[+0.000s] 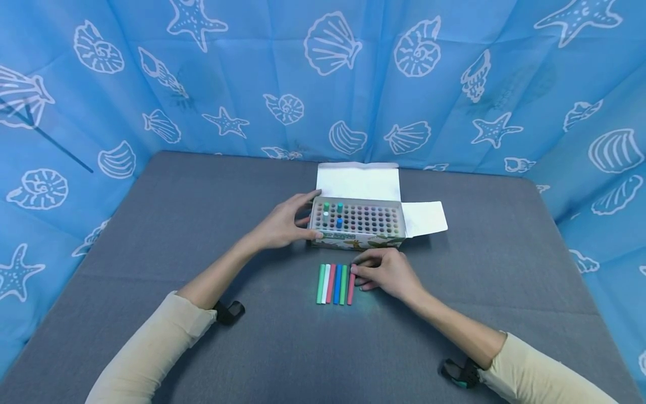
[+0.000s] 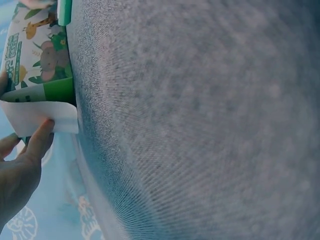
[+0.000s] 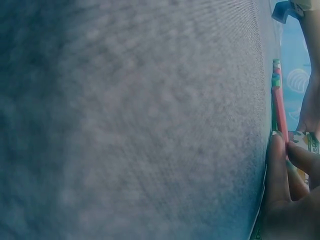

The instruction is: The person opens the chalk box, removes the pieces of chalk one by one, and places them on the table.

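Observation:
A chalk box (image 1: 355, 224) stands open on the table, its holed insert holding several chalk sticks at the left end. My left hand (image 1: 284, 223) holds the box's left end, thumb at the front edge and fingers toward the back corner. In the left wrist view, fingers of that hand touch a white side flap (image 2: 42, 115). My right hand (image 1: 388, 272) pinches the far end of a red chalk stick (image 1: 350, 294) between thumb and fingers, in front of the box. Left of it lie a green chalk stick (image 1: 344, 285), a blue one (image 1: 337, 285) and several others in a row.
A white lid flap (image 1: 358, 182) stands up behind the box, and another side flap (image 1: 425, 219) sticks out to its right. The grey table (image 1: 192, 191) extends around both arms. A blue curtain (image 1: 282, 67) with shell prints hangs behind and at the sides.

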Demonstrator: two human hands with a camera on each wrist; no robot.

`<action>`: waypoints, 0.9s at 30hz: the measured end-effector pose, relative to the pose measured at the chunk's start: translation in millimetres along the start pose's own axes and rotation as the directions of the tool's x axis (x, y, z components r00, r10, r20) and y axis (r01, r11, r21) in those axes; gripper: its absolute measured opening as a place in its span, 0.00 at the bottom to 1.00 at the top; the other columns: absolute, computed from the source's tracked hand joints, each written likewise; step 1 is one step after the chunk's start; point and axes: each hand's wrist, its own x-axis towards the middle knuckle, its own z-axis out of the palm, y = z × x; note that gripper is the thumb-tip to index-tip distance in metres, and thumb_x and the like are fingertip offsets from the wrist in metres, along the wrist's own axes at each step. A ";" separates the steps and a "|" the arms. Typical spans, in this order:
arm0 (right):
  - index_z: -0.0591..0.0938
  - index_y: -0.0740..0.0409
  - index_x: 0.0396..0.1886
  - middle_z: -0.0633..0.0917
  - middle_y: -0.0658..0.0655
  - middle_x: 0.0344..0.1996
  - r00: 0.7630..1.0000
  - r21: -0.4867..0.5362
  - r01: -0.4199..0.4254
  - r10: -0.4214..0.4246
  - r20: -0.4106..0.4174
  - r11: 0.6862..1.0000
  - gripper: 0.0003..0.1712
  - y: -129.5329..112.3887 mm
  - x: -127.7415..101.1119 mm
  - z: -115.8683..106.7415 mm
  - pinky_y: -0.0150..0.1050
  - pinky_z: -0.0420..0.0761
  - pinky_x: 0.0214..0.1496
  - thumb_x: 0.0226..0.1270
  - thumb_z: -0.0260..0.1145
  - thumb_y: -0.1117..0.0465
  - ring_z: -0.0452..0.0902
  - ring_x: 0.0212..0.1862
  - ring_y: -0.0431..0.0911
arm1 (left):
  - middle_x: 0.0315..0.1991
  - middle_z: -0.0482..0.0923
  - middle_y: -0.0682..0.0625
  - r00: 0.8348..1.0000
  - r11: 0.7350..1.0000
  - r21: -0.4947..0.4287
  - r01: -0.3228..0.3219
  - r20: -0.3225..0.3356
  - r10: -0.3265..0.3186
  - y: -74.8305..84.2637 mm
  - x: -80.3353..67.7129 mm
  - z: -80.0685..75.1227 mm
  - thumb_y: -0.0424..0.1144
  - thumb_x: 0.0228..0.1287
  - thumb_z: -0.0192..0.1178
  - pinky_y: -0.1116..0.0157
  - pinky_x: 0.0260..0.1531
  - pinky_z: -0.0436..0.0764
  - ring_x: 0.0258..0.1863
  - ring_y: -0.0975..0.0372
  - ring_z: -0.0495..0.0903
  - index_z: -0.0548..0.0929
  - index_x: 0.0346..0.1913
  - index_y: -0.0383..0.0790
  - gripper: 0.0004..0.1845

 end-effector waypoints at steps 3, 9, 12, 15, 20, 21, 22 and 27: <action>0.86 0.67 0.46 0.89 0.58 0.32 1.000 -0.022 0.003 -0.003 -0.009 1.000 0.13 -0.2 0.7 0.5 0.40 0.90 0.33 0.65 0.71 0.65 0.88 0.31 0.49 | 0.70 0.60 0.39 1.000 1.000 -0.005 0.000 0.005 0.000 -0.1 0.2 -0.1 0.36 0.57 0.74 0.66 0.62 0.77 0.71 0.47 0.63 0.55 0.79 0.45 0.51; 0.87 0.65 0.45 0.89 0.57 0.31 0.999 -0.084 0.002 -0.005 -0.037 0.996 0.10 -1.7 -0.4 0.3 0.37 0.90 0.32 0.64 0.70 0.67 0.87 0.30 0.47 | 0.70 0.60 0.39 1.000 1.000 -0.001 -0.001 0.008 0.001 -0.9 1.2 -0.5 0.37 0.58 0.74 0.66 0.62 0.77 0.71 0.49 0.62 0.55 0.79 0.45 0.50; 0.87 0.64 0.46 0.89 0.57 0.31 0.999 -0.096 0.002 -0.006 -0.038 0.995 0.11 -2.8 -1.3 0.0 0.37 0.90 0.33 0.64 0.70 0.67 0.87 0.30 0.47 | 0.70 0.60 0.40 1.000 1.000 0.003 0.003 0.007 -0.003 -1.3 1.1 -0.9 0.37 0.58 0.74 0.67 0.62 0.77 0.71 0.49 0.62 0.54 0.79 0.45 0.51; 0.87 0.65 0.46 0.88 0.57 0.30 0.999 -0.101 0.015 -0.019 -0.033 0.995 0.11 -4.3 -2.2 -0.7 0.37 0.90 0.32 0.64 0.70 0.68 0.87 0.30 0.47 | 0.71 0.60 0.39 1.000 1.000 0.008 0.004 0.006 -0.004 -0.6 0.4 -1.0 0.37 0.58 0.74 0.67 0.62 0.77 0.71 0.48 0.62 0.54 0.79 0.45 0.51; 0.87 0.64 0.45 0.88 0.56 0.30 0.997 -0.136 0.069 -0.072 -0.018 0.988 0.10 -8.1 -3.1 -3.5 0.37 0.90 0.31 0.64 0.70 0.68 0.86 0.29 0.47 | 0.71 0.60 0.40 1.000 1.000 0.008 0.001 0.003 -0.001 0.0 -0.3 -0.9 0.37 0.58 0.74 0.66 0.62 0.77 0.71 0.48 0.62 0.55 0.79 0.46 0.51; 0.87 0.63 0.45 0.88 0.56 0.30 0.996 -0.141 0.081 -0.084 -0.013 0.987 0.10 -9.4 -3.2 -4.2 0.37 0.90 0.31 0.64 0.70 0.68 0.86 0.29 0.47 | 0.71 0.59 0.40 1.000 1.000 0.007 0.000 0.003 0.000 -0.1 -0.4 -0.9 0.37 0.58 0.74 0.66 0.62 0.77 0.71 0.48 0.62 0.55 0.79 0.46 0.51; 0.87 0.63 0.45 0.88 0.56 0.31 0.995 -0.146 0.095 -0.097 -0.008 0.985 0.10 -10.7 -3.3 -5.2 0.37 0.89 0.31 0.64 0.70 0.68 0.86 0.29 0.47 | 0.71 0.59 0.40 1.000 1.000 0.006 0.000 0.003 0.000 -0.1 -0.5 -0.9 0.37 0.58 0.74 0.66 0.62 0.77 0.71 0.49 0.62 0.55 0.79 0.46 0.51; 0.86 0.63 0.47 0.88 0.56 0.33 0.987 -0.151 0.160 -0.161 0.004 0.975 0.12 -20.6 -3.6 -8.9 0.40 0.90 0.32 0.65 0.70 0.68 0.86 0.31 0.47 | 0.71 0.59 0.40 1.000 1.000 -0.009 0.000 0.004 0.000 -0.2 -0.4 -1.0 0.37 0.58 0.74 0.66 0.62 0.77 0.72 0.49 0.61 0.55 0.79 0.46 0.50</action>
